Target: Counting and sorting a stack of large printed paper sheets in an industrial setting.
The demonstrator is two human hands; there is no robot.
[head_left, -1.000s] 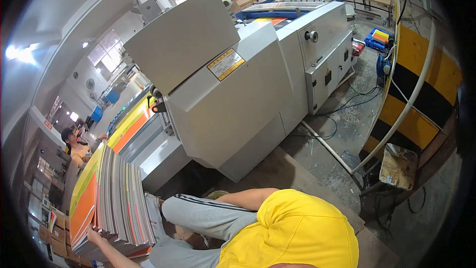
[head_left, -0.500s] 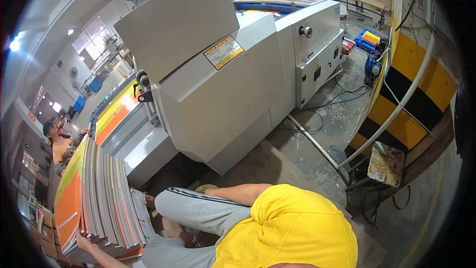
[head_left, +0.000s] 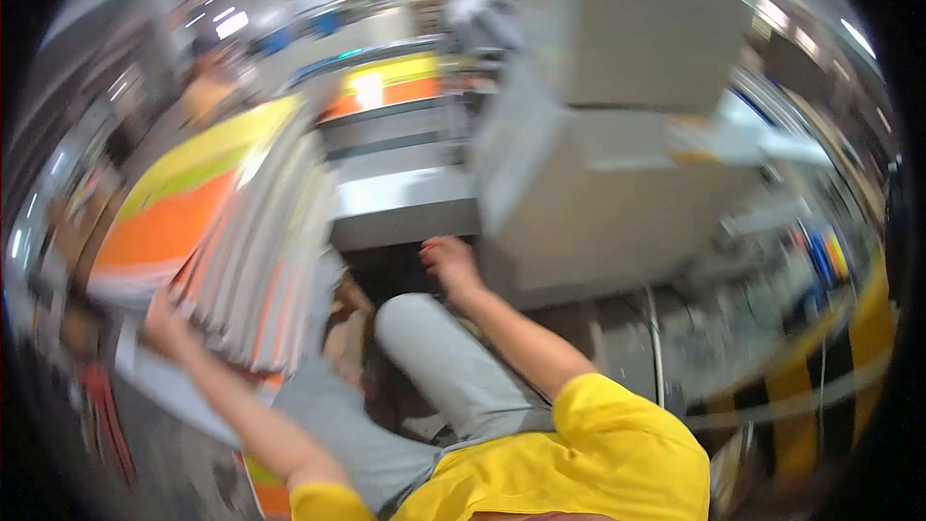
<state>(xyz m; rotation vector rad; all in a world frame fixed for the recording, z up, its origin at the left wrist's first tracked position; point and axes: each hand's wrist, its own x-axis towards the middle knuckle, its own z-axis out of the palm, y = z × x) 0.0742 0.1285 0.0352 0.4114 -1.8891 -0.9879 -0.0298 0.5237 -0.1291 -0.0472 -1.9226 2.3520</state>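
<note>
A thick stack of printed sheets (head_left: pixel 174 217), orange, green and yellow on its top face, leans at the left with its layered edges facing me. At its near lower corner, my left hand (head_left: pixel 169 326) is closed on the edge of the sheets, thumb against the layers. My right hand (head_left: pixel 449 263) hovers above my knee, in front of the dark gap under the machine's bed. Its fingers are curled in and I see nothing in them, though motion blurs the picture.
A big pale grey machine (head_left: pixel 598 193) fills the centre right. Its bed carries a yellow and orange sheet (head_left: pixel 386 87). Behind the stack stands a co-worker (head_left: pixel 207 87), blurred. A yellow and black striped barrier (head_left: pixel 801 415) and a pale pipe (head_left: pixel 656 347) are at the right.
My view has swung left, so the stack and machine sit further right. My right hand, previously hidden behind my knee, has come up into sight. My left hand stays at the stack's corner.
</note>
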